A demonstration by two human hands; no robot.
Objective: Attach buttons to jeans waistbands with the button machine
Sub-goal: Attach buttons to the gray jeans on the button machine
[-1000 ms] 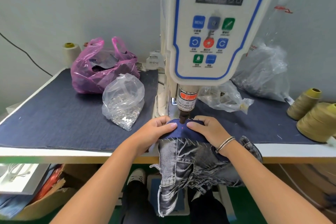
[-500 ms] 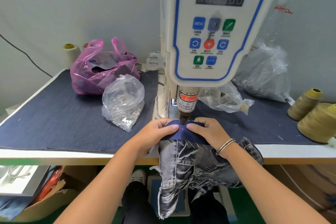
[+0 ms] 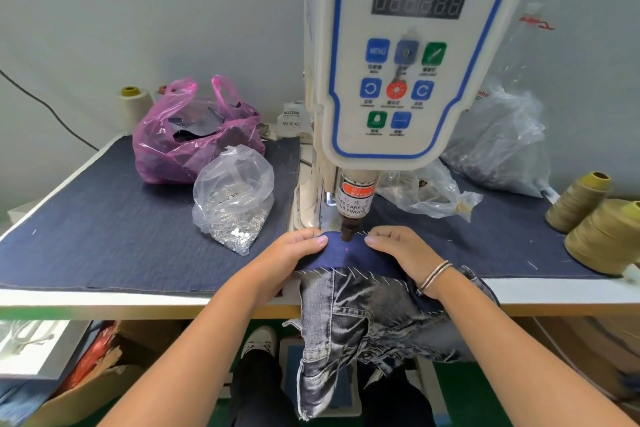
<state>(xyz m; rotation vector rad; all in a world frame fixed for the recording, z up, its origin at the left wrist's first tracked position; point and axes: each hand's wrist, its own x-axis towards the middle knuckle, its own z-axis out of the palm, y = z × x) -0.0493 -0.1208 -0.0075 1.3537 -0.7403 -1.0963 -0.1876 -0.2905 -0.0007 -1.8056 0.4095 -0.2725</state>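
The jeans (image 3: 363, 319) hang over the front edge of the table (image 3: 104, 298), with the dark blue waistband (image 3: 346, 255) laid flat under the button machine (image 3: 408, 55). The machine's punch (image 3: 347, 230) stands just above the far edge of the waistband, and a small red light dot (image 3: 348, 248) shows on the cloth right in front of it.

The left hand (image 3: 291, 253) lies on the left end of the waistband, fingers loosely bent and close together, their tips pressing the cloth down just left of the punch. The right hand (image 3: 398, 250) mirrors it on the right end, fingers likewise together and bent, tips pressing the cloth just right of the punch. A gap of bare waistband with the red dot lies between the two hands. A bracelet (image 3: 434, 276) sits on the right wrist.

On the denim-covered table, left of the machine, stands a clear bag (image 3: 232, 198) of small silver parts, and behind it a pink bag (image 3: 194, 135) with dark scraps inside. A pale thread cone (image 3: 133, 107) stands at the wall behind the pink bag. Right of the machine lie two more clear bags (image 3: 429, 194), and at the far right edge stand two olive thread cones (image 3: 602, 229). Under the table a white shoe (image 3: 259, 340) is visible beside the hanging jeans.
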